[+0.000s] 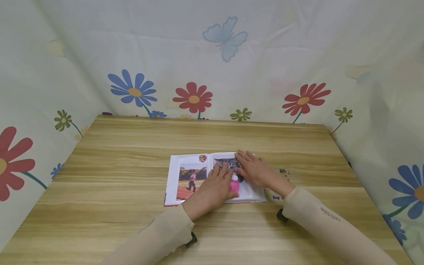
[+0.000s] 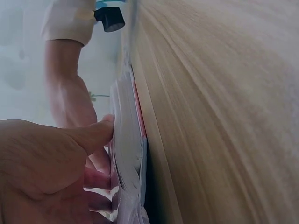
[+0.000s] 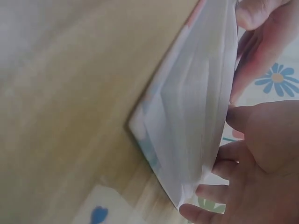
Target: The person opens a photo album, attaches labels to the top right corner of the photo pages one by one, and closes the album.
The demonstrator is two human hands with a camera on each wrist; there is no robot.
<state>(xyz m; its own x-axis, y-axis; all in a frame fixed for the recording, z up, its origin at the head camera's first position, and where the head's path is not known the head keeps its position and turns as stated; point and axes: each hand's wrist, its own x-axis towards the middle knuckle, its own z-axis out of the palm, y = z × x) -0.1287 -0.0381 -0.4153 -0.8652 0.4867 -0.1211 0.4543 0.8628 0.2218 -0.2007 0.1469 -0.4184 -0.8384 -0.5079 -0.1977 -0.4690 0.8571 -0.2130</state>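
A photo album (image 1: 171, 180) lies open on the wooden table. Its left page carries a photo of a person running on a track (image 1: 192, 180), with a small round sticker (image 1: 202, 158) above it. On the right page is a picture of a grey tabby cat (image 1: 228, 162) with something pink (image 1: 234, 186), partly hidden by the hands. My left hand (image 1: 215, 187) lies across the page near the spine, fingers extended over the picture. Toward the upper right corner of that page, my right hand (image 1: 256, 170) presses with extended fingers. The wrist views show the stacked page edges (image 3: 187, 107) under the fingertips.
Beside the album, partly under the right wrist, lies a see-through sheet with small stickers (image 1: 276, 197). The wooden table (image 1: 132, 140) reaches back to a white curtain (image 1: 159, 48) printed with flowers and a butterfly. Dark wrist cameras (image 1: 191, 240) sit below the sleeves.
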